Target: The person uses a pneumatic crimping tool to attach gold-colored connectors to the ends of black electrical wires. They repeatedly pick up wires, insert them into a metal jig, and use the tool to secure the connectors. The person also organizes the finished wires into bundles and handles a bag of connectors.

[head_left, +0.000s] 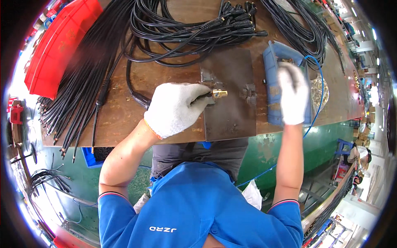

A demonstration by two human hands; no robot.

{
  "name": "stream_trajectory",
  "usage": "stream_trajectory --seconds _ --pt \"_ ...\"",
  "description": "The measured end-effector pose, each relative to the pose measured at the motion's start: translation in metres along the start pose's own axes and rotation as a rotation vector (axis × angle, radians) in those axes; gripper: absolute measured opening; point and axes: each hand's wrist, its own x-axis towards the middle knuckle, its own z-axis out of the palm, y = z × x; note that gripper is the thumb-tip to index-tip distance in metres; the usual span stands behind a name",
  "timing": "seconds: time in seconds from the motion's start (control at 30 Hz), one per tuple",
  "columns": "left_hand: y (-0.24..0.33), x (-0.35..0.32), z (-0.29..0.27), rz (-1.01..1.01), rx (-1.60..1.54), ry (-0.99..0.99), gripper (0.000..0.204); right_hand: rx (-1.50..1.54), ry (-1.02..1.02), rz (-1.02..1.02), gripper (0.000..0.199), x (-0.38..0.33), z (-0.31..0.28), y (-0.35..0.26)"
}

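Observation:
My left hand (175, 108), in a white glove, is closed around the end of a black cable (142, 100). A gold-coloured metal connector (219, 94) points right from its fingertips, above a dark metal plate (229, 118) on the table. My right hand (294, 93), also gloved in white, is over a blue plastic bin (273, 108). Motion smears its fingers, so their grip cannot be made out. Small brass-coloured parts (286, 60) show at the bin's far end, beside the right fingertips.
Coiled black cables (165, 37) lie at the back, with another bundle (304, 29) at the far right. Straight black cables (78, 91) fan out on the left beside a red bin (58, 49). A blue hose (319, 89) curves past the blue bin, near a clear bag (319, 97).

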Motion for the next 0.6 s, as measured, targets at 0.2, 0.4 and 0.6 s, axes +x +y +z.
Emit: stream_trajectory --seconds 0.2,0.4,0.6 --pt "0.0 -0.001 -0.002 -0.022 -0.053 -0.052 0.027 0.591 -0.638 0.276 0.028 -0.06 0.076 -0.057" --pt "-0.005 -0.008 0.001 0.181 0.036 0.059 0.021 0.854 -0.572 0.371 0.025 -0.066 0.082 -0.05" --pt "0.004 -0.015 0.009 0.31 0.282 0.17 0.014 0.881 -0.605 0.486 0.026 -0.064 0.072 -0.05"
